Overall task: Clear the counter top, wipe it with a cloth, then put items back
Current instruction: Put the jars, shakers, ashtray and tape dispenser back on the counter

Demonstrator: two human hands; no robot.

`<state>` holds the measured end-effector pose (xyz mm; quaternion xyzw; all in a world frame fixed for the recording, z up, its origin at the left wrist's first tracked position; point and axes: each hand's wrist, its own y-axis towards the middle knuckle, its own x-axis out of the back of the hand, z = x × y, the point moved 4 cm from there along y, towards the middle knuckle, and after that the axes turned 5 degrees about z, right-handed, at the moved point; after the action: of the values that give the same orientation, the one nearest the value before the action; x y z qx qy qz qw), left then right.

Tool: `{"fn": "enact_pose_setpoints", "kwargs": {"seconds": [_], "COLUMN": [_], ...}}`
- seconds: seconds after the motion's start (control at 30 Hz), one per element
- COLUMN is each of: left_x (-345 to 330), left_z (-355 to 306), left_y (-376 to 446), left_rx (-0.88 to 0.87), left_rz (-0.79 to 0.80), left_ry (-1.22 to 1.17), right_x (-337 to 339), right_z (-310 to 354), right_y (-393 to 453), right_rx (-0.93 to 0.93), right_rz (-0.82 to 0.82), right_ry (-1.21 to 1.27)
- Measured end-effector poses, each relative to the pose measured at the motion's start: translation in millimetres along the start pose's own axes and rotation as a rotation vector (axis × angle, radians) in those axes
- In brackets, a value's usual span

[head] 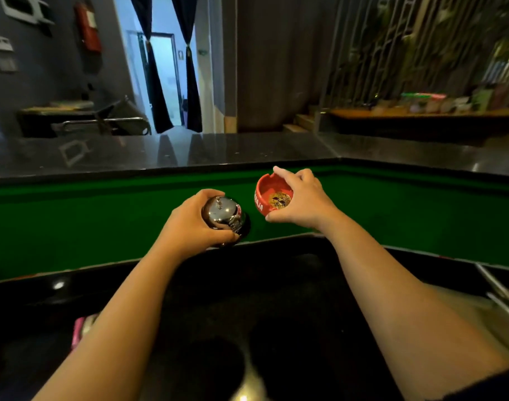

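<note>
My left hand grips a chrome desk bell with a black base, held in the air over the green band below the counter. My right hand holds a red ashtray by its right rim, index finger pointing out; white lettering runs along its side and a gold emblem shows inside. Both items hover side by side, a small gap between them. The dark glossy counter top runs across the view beyond them and turns a corner at the right.
A black lower surface lies under my forearms. A pink object sits at its left, and a metal edge at the right. Beyond the counter are a doorway with dark curtains and a shelf with several items.
</note>
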<state>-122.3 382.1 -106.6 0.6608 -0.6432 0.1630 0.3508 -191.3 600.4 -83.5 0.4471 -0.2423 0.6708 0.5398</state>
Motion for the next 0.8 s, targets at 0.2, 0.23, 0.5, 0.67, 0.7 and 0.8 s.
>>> {"fn": "enact_pose_setpoints", "kwargs": {"seconds": [0.2, 0.23, 0.5, 0.67, 0.7, 0.8], "left_x": [-40.8, -46.0, -105.9, -144.6, -150.2, -163.0], "left_z": [-83.2, -96.5, -162.4, -165.1, -163.8, -157.6], "left_y": [82.3, 97.8, 219.2, 279.0, 288.4, 311.6], "left_rx": [-0.070, -0.087, -0.110, -0.040, -0.030, 0.001], "left_rz": [0.049, 0.043, 0.013, -0.001, -0.004, -0.001], "left_ry": [-0.007, 0.001, 0.008, -0.002, -0.003, 0.009], "right_x": [82.4, 95.9, 170.0, 184.0, 184.9, 183.9], "right_z": [-79.5, -90.8, -181.9, -222.3, -227.9, -240.8], "right_y": [19.2, 24.5, 78.3, 104.4, 109.4, 123.6], "right_rx": [-0.079, -0.095, -0.285, -0.351, -0.354, -0.358], "right_rz": [-0.128, -0.149, -0.231, -0.226, -0.221, -0.193], "right_ry": [-0.025, -0.035, -0.032, -0.022, -0.018, -0.010]}}
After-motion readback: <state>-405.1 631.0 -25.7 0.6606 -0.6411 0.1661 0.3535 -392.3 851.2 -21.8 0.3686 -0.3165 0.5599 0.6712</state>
